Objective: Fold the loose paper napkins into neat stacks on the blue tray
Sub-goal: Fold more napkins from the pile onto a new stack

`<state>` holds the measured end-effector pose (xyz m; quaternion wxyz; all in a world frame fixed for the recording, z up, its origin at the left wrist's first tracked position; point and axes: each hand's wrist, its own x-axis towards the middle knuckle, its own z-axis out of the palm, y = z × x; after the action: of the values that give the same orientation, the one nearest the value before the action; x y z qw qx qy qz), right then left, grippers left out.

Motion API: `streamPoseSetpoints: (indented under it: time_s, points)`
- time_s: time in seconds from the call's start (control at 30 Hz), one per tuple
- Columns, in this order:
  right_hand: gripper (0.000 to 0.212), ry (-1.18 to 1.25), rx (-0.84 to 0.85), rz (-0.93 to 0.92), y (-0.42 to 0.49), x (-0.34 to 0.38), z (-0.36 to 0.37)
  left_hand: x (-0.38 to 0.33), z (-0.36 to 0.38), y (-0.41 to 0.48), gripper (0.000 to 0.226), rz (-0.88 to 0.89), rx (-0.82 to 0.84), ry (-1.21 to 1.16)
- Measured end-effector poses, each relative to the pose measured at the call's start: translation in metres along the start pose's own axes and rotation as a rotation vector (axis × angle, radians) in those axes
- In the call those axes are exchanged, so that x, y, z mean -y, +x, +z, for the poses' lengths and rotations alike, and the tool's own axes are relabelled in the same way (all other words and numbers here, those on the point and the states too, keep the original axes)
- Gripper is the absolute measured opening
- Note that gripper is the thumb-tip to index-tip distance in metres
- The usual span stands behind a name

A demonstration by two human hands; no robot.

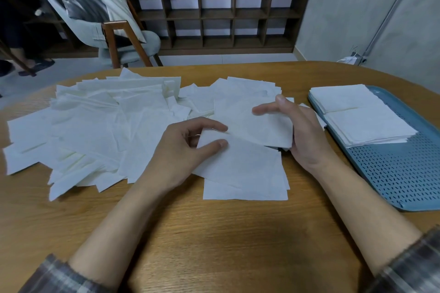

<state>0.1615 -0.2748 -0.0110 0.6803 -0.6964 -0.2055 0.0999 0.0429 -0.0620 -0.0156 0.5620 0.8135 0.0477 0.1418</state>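
Wood-grain table (214, 233); thin white square napkin (257, 126) between left hand (181, 147), right hand (302, 131).

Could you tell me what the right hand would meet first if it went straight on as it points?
The right hand points left over the lifted napkin that the left hand pinches; it would likely brush that sheet first, then the loose napkin heap, though depth is unclear.
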Motion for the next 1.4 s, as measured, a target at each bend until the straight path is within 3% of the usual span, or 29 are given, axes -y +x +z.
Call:
streamPoseSetpoints:
  time_s: [0.13, 0.33, 0.43, 0.57, 0.7, 1.0, 1.23, 1.33, 1.4]
  points:
    - [0.045, -0.022, 0.037, -0.057, 0.0, -0.003, 0.0, 0.0, -0.001, 0.0, 0.015, 0.043, 0.033, 0.12]
    - [0.042, 0.124, 0.163, -0.052, -0.003, -0.004, 0.002, -0.006, 0.0, -0.001, 0.013, -0.027, -0.108, -0.298]
    - [0.043, 0.198, 0.221, 0.004, -0.01, -0.005, 0.01, -0.003, 0.002, 0.001, 0.017, -0.011, -0.208, -0.255]
    - [0.02, 0.029, 0.159, -0.027, -0.011, -0.005, 0.017, -0.005, 0.004, 0.001, 0.021, 0.034, -0.26, -0.191]
    - [0.019, 0.013, 0.167, -0.002, -0.013, -0.004, 0.021, -0.001, 0.004, 0.002, 0.022, 0.019, -0.295, -0.17]
    - [0.019, -0.069, 0.129, -0.056, -0.011, -0.004, 0.024, -0.002, 0.009, 0.002, 0.024, -0.002, -0.257, -0.223]
    - [0.041, -0.013, 0.1, -0.092, -0.01, -0.003, 0.02, 0.004, 0.006, 0.004, 0.024, -0.031, -0.281, -0.064]
    - [0.048, 0.147, 0.125, -0.045, -0.01, 0.0, 0.019, 0.001, 0.004, 0.004, 0.03, -0.087, -0.123, -0.2]
    - [0.049, 0.128, 0.112, -0.062, -0.01, -0.001, 0.019, -0.001, 0.006, 0.003, 0.035, -0.094, -0.048, -0.252]
